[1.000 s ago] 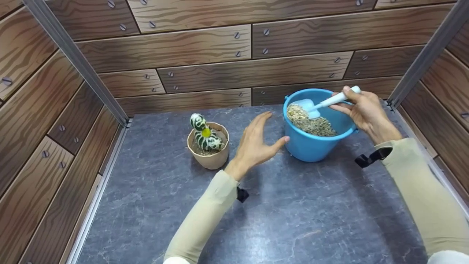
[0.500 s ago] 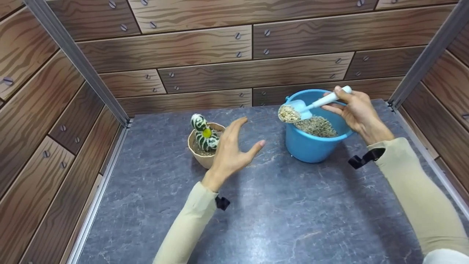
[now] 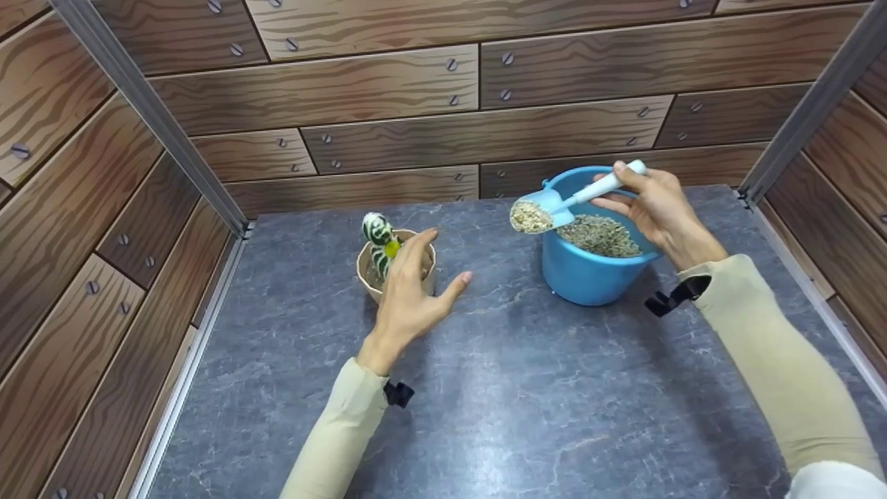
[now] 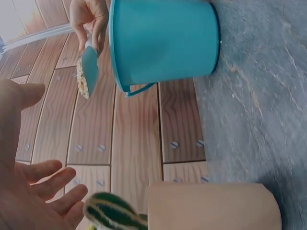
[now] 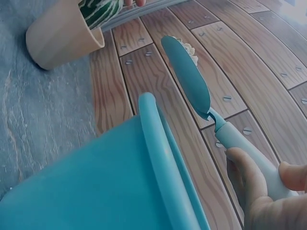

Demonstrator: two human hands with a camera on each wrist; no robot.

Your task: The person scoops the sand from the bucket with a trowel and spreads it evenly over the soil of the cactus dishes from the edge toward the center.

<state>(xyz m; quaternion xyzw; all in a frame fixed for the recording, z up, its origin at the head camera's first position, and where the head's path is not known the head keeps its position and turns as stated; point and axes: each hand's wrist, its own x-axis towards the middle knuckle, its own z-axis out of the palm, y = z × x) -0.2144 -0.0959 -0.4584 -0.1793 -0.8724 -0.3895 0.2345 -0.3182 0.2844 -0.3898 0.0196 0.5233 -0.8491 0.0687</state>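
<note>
My right hand [image 3: 655,211] grips the white handle of a light blue scoop [image 3: 554,208], held over the left rim of a blue bucket [image 3: 589,277]. Pale, coarse grains [image 3: 531,217] fill the scoop's blade. More greyish grit [image 3: 599,235] lies inside the bucket. My left hand [image 3: 409,298] has its fingers spread and holds nothing; in the head view it overlaps a beige pot [image 3: 366,270]. In that pot stands a green-and-white striped cactus [image 3: 378,229] with a yellow flower, partly hidden by the hand. The left wrist view shows the pot [image 4: 216,206] below the left fingers.
The grey marbled tabletop [image 3: 499,388] carries both containers, pot on the left and bucket on the right. Wood-patterned walls [image 3: 388,90] rise behind and at both sides, with metal rails [image 3: 187,166] at the corners.
The left hand has moved left from beside the bucket to the pot. With its load of grains, the scoop has been brought leftward from inside the bucket to past its left rim.
</note>
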